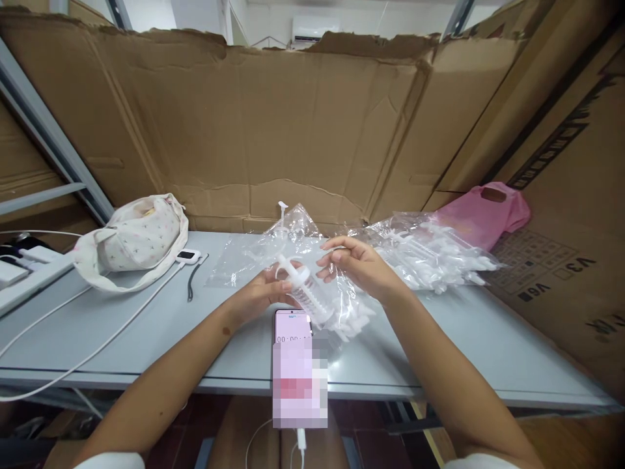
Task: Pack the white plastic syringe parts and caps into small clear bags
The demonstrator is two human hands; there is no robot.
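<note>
My left hand (273,288) is closed around a clear plastic syringe-like tube (310,293) with a white flanged end and ribbed-looking markings; its exact kind is hard to make out. The tube slants down to the right above the table. To its upper right, my right hand (359,264) hovers with fingers curved and apart, nothing visible in them. Just below the tube lies a clear bag with small white plastic parts (354,319). Behind my hands is another clear bag (244,254), and a slim white piece (282,213) stands out near its back.
A large clear bag of white parts (439,257) and a pink bag (481,212) lie at right. A phone (293,326) sits at the front edge. At left are a floral cloth bag (141,234), a small white device (188,256), cables and a power strip (34,283). Cardboard (293,124) walls the back.
</note>
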